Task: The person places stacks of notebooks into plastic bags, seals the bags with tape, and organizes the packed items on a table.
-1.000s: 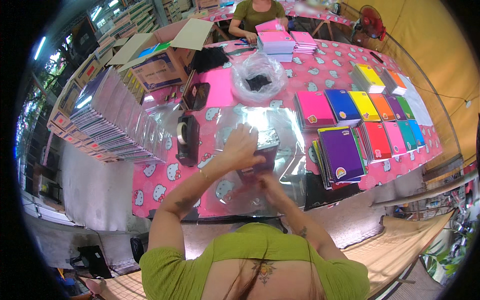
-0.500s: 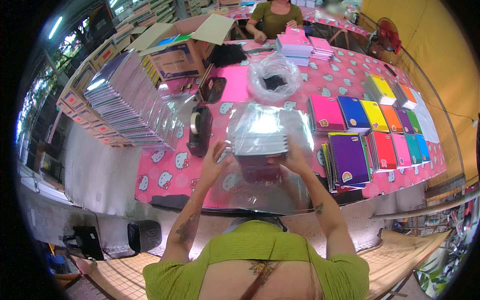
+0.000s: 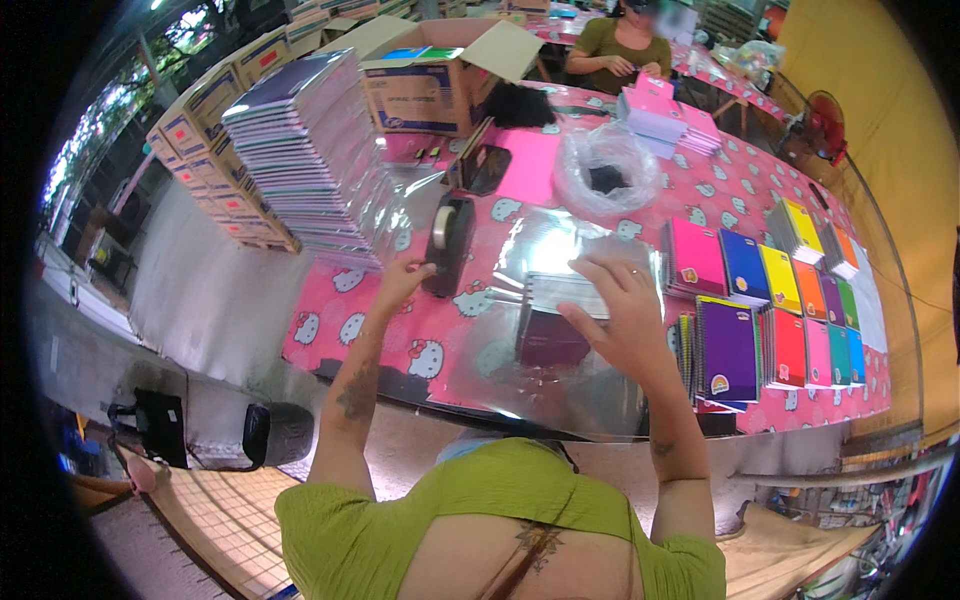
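Note:
A short stack of spiral notebooks (image 3: 552, 338), its top one dark purple below a pale band, lies on a glossy clear plastic sheet (image 3: 480, 385) at the table's front. Over its right side my right hand (image 3: 625, 315) is spread open, palm down; I cannot tell whether it touches the plastic. My left hand (image 3: 405, 280) is at the front left of a black tape dispenser (image 3: 450, 245) with a pale tape roll. Its thumb and fingers are pinched together at the dispenser's edge. What they hold, if anything, is too small to make out.
Tall plastic-wrapped notebook piles (image 3: 305, 150) stand at the left, with an open carton (image 3: 420, 95) behind. A clear plastic bag roll (image 3: 605, 170) lies beyond the stack. Coloured notebooks (image 3: 728, 345) sit in rows at the right. Across the table sits another person (image 3: 620, 55) by pink notebooks (image 3: 655, 110).
My left hand has moved from beside the stack to the tape dispenser. My right hand has let go of the stack's side and spread above it. The whole view has shifted.

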A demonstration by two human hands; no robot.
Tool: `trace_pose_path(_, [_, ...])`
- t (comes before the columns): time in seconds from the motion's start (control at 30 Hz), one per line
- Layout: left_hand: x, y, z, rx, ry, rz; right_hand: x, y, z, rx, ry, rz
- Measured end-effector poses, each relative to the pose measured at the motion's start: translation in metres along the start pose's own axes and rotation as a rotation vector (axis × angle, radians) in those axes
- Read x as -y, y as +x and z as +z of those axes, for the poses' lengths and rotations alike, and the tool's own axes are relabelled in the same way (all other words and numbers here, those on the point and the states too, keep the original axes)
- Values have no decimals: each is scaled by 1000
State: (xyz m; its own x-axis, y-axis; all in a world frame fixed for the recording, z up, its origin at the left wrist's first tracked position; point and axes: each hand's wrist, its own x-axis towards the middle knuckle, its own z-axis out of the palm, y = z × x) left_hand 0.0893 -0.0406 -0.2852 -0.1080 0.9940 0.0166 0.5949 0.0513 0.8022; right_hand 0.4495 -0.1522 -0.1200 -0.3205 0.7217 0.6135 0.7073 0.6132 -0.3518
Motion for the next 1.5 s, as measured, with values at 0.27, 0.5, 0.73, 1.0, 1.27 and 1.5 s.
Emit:
trace_pose_path(0.27, [21, 10, 29, 5, -574, -116, 0, 17, 28, 6, -236, 47])
trace_pose_path(0.5, [34, -1, 9, -42, 203, -12, 5, 19, 18, 234, -143, 55])
trace_pose_path(0.73, [-141, -18, 24, 529, -621, 519, 6, 29, 25, 229, -162, 63])
trace_pose_path(1.0, [-192, 19, 18, 660, -279, 904, -3, 19, 2, 351, -243, -68])
trace_pose_path(1.27, [-211, 5, 48, 514, -223, 978, -91, -71, -2, -36, 259, 394])
trace_pose_path(1.5, [-214, -9, 120, 259, 119, 1251, -98, -73, 41, 291, 161, 69])
